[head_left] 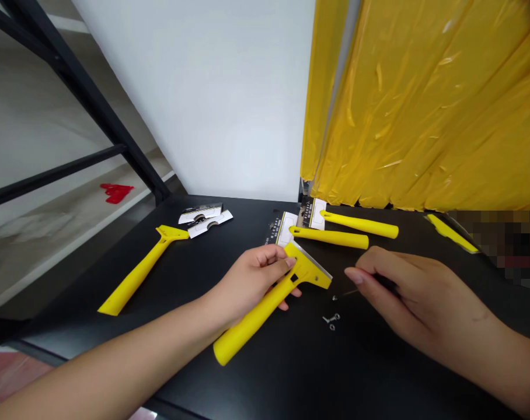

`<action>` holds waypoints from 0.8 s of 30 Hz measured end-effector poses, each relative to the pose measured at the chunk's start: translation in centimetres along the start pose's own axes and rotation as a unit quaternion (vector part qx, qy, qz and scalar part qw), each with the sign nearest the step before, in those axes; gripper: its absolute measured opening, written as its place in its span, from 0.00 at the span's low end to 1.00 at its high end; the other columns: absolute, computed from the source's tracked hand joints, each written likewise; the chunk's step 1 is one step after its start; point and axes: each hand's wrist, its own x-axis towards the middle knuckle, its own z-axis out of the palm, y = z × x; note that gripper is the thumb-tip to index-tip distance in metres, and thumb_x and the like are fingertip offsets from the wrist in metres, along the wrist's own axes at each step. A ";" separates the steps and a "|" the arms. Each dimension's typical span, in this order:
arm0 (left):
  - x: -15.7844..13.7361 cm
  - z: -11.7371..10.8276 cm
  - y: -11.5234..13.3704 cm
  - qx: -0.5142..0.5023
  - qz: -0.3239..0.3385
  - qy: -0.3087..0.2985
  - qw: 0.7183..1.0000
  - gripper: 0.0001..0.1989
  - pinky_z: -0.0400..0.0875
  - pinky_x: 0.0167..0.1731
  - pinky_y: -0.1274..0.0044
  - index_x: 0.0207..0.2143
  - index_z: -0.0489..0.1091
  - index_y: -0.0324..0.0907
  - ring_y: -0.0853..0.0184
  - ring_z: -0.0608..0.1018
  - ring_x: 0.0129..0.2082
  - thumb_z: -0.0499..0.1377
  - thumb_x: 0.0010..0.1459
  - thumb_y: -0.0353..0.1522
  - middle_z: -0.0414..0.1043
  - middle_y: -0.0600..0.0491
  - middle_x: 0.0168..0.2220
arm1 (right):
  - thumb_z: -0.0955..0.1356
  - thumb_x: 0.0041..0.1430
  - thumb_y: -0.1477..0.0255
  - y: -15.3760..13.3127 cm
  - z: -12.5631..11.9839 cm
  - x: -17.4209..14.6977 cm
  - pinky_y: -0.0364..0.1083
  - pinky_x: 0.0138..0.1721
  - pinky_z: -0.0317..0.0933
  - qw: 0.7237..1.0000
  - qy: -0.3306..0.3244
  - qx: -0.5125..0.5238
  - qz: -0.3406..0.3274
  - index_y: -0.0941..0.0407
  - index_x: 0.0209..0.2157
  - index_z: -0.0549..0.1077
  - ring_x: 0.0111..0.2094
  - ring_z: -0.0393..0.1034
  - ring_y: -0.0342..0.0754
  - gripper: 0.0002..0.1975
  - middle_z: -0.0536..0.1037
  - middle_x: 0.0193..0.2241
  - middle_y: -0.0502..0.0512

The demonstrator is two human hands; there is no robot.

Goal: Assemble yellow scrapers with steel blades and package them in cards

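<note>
My left hand [265, 271] is closed around the head of a yellow scraper [254, 321], its thumb pressing near one end of the metal blade [311, 261]. The scraper's handle slants down toward me, and a screw [316, 279] shows in its head. My right hand [405, 297] is closed on a thin screwdriver [348, 292]; only the slim shaft shows, pointing left, and its handle is hidden in the fist. A tiny screw [334, 298] is at or near the shaft's tip; contact is unclear. Several small metal screws and nuts [332, 319] lie below it on the black table.
Another yellow scraper [138, 271] lies at the left of the black table [195, 361], near two printed cards [210, 221]. Two yellow handles with cards, one upper [361, 223] and one lower [330, 236], lie behind my hands. A white panel [212, 105] and yellow plastic sheeting [422, 105] border the back.
</note>
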 end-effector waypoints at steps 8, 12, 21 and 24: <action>0.0 0.1 0.0 -0.007 -0.003 0.003 1.000 0.11 0.81 0.24 0.80 0.38 0.73 0.41 0.63 0.87 0.33 0.68 0.68 0.37 0.83 0.49 0.37 | 0.63 0.83 0.67 0.0 0.0 0.0 0.43 0.27 0.59 1.000 -0.003 -0.022 -0.012 0.52 0.34 0.67 0.22 0.67 0.41 0.16 0.70 0.24 0.43; -0.1 0.1 0.0 -0.006 -0.003 0.001 1.000 0.11 0.81 0.24 0.80 0.38 0.73 0.41 0.63 0.87 0.33 0.68 0.68 0.38 0.83 0.49 0.38 | 0.63 0.82 0.68 0.0 0.1 -0.2 0.43 0.28 0.59 1.000 0.001 -0.018 -0.015 0.52 0.35 0.67 0.22 0.67 0.41 0.15 0.70 0.24 0.43; -0.2 0.2 0.3 -0.002 -0.009 0.005 1.000 0.11 0.81 0.24 0.80 0.38 0.73 0.41 0.63 0.87 0.34 0.68 0.68 0.38 0.83 0.49 0.38 | 0.63 0.82 0.69 0.1 0.2 -0.2 0.44 0.27 0.60 1.000 0.004 -0.013 -0.017 0.52 0.35 0.68 0.23 0.69 0.42 0.15 0.72 0.24 0.44; -0.3 0.3 0.4 0.003 -0.010 0.007 1.000 0.11 0.81 0.25 0.80 0.38 0.73 0.41 0.64 0.87 0.33 0.68 0.68 0.38 0.83 0.49 0.38 | 0.64 0.81 0.69 0.1 0.2 -0.3 0.44 0.26 0.59 1.000 -0.001 -0.011 -0.015 0.52 0.35 0.68 0.22 0.69 0.42 0.14 0.72 0.24 0.44</action>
